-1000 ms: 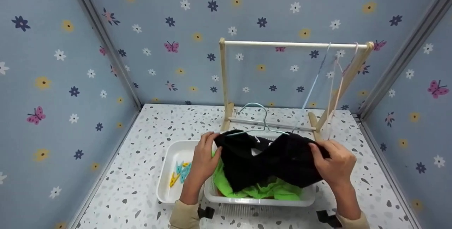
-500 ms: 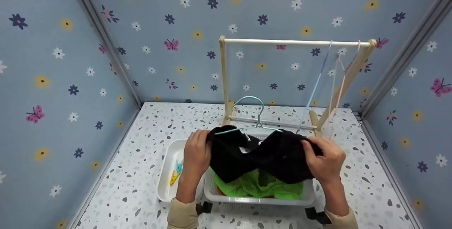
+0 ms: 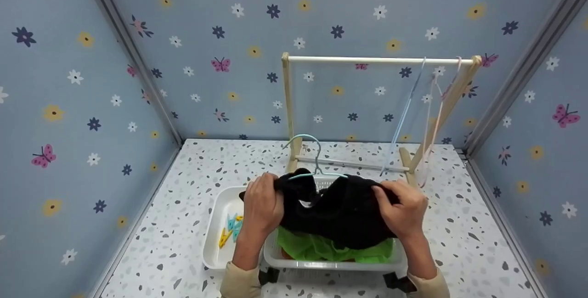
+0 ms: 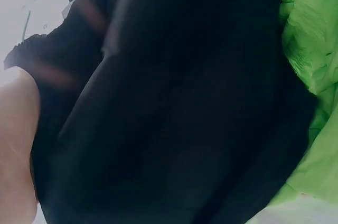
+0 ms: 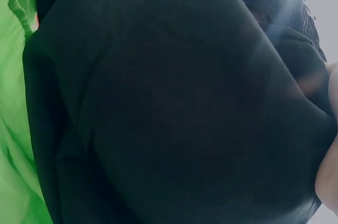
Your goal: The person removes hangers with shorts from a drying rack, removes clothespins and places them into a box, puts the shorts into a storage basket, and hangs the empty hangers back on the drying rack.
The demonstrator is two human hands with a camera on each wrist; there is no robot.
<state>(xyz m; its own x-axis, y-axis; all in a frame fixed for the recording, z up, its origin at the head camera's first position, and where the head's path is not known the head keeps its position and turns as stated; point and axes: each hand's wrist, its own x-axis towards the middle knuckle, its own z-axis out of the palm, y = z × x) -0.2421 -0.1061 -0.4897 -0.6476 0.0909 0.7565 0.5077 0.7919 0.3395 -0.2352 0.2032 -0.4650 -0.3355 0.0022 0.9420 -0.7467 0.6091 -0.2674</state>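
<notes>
A black garment (image 3: 340, 215) is stretched between my two hands above the white basket. My left hand (image 3: 262, 206) grips its left shoulder, and my right hand (image 3: 405, 208) pinches its right shoulder between thumb and fingers. A light green hanger (image 3: 317, 155) sits inside the garment, its hook rising out of the neck opening and its arm ends hidden by cloth. Dark cloth (image 4: 174, 102) fills most of the left wrist view, and likewise the garment (image 5: 169, 97) covers the right wrist view. Bright green cloth (image 3: 321, 247) lies in the basket (image 3: 335, 266) underneath.
Behind the basket stands a wooden rack with a white rod (image 3: 358, 59). A blue hanger (image 3: 406, 109) and a pink hanger (image 3: 436, 132) hang at its right end. To the left, a white tray (image 3: 213, 243) holds yellow and blue clothespins (image 3: 225, 237).
Both hands have shifted the garment and hanger leftward; my right hand has come further left and nearer my left hand. The grip on both shoulders continues.
</notes>
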